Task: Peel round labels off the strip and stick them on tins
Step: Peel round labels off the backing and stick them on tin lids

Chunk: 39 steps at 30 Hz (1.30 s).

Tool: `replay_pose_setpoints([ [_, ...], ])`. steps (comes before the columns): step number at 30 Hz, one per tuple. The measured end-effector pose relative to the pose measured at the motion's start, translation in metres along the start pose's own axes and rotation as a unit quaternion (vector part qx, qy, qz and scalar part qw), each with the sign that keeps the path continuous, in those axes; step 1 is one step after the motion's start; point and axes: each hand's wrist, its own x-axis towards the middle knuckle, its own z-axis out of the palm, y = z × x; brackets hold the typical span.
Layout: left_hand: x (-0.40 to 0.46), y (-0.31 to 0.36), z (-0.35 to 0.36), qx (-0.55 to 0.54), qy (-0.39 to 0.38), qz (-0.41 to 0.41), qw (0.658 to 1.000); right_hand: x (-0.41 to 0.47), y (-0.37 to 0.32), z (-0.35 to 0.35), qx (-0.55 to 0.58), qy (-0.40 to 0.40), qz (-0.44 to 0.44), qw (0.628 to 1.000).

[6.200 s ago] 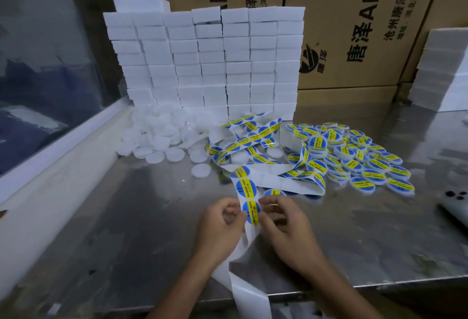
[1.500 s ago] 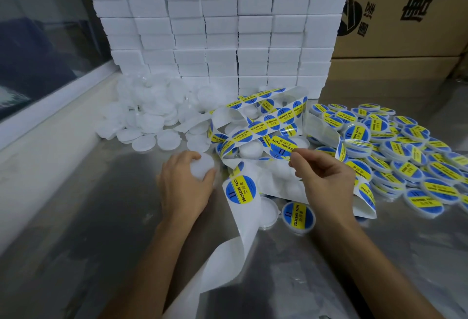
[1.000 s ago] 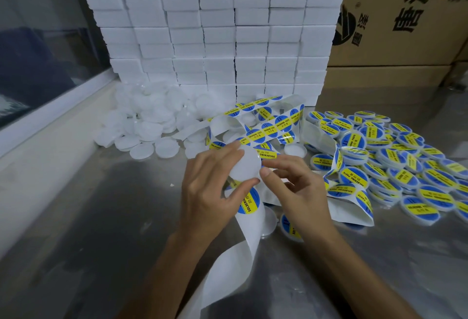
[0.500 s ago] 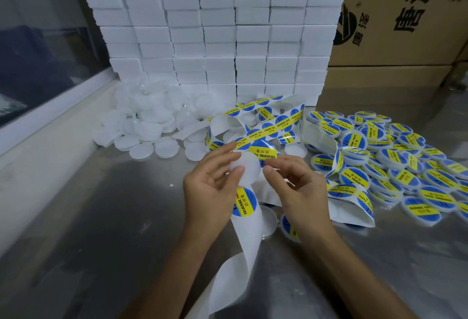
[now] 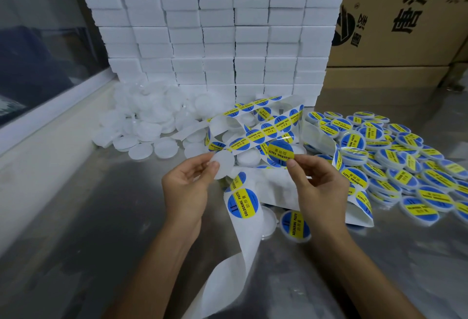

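**Label in one hand, blank tin in the other**

Head view: both hands are raised over the metal counter point(image 5: 76, 230), near its front edge. The left hand point(image 5: 188, 189) pinches a blank white tin point(image 5: 222, 166) between thumb and fingers, its flat face turned toward the camera. The right hand point(image 5: 317, 187) pinches a peeled round label point(image 5: 280, 153), blue with a yellow band, by its lower edge; label and tin are near each other but apart. Below and between the hands the label strip point(image 5: 243, 204) carries a full label on its white backing, which curls down toward the front edge of the counter; more of the strip loops in a tangle further back, in the counter's middle. A single labelled tin point(image 5: 295, 225) lies just beside the right wrist. A heap of labelled tins point(image 5: 395, 166) spreads toward the right edge, and a heap of blank tins point(image 5: 149, 121) lies toward the left edge. Stacked white boxes point(image 5: 215, 27) and brown cartons point(image 5: 405, 14) stand along the back edge.
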Motion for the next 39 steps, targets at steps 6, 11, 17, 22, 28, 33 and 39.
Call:
replay_pose_setpoints([
  [6, 0.002, -0.002, -0.004, -0.020, 0.006, -0.053, 0.998, 0.001, 0.000, -0.002, 0.004, -0.003, 0.005, 1.000],
  [11, 0.002, 0.001, -0.004, -0.112, -0.019, -0.129, 0.985, 0.003, 0.000, -0.005, 0.025, -0.012, 0.051, 0.998],
  [17, 0.001, 0.004, -0.001, -0.126, -0.054, -0.148, 0.979, 0.002, -0.007, -0.003, 0.101, -0.055, 0.143, 0.983],
  [22, -0.008, 0.003, 0.004, -0.083, -0.105, -0.130, 0.982, -0.007, -0.015, 0.003, 0.084, -0.114, 0.123, 0.982],
  [28, -0.011, 0.004, 0.005, -0.069, -0.134, -0.128, 0.980, -0.011, -0.018, 0.004, 0.074, -0.148, 0.088, 0.982],
  [33, -0.014, 0.006, 0.006, -0.062, -0.148, -0.125, 0.979, -0.011, -0.017, 0.005, 0.071, -0.152, 0.088, 0.982],
  [39, -0.014, 0.007, 0.006, -0.050, -0.153, -0.122, 0.979, -0.011, -0.016, 0.005, 0.072, -0.155, 0.094, 0.981],
])
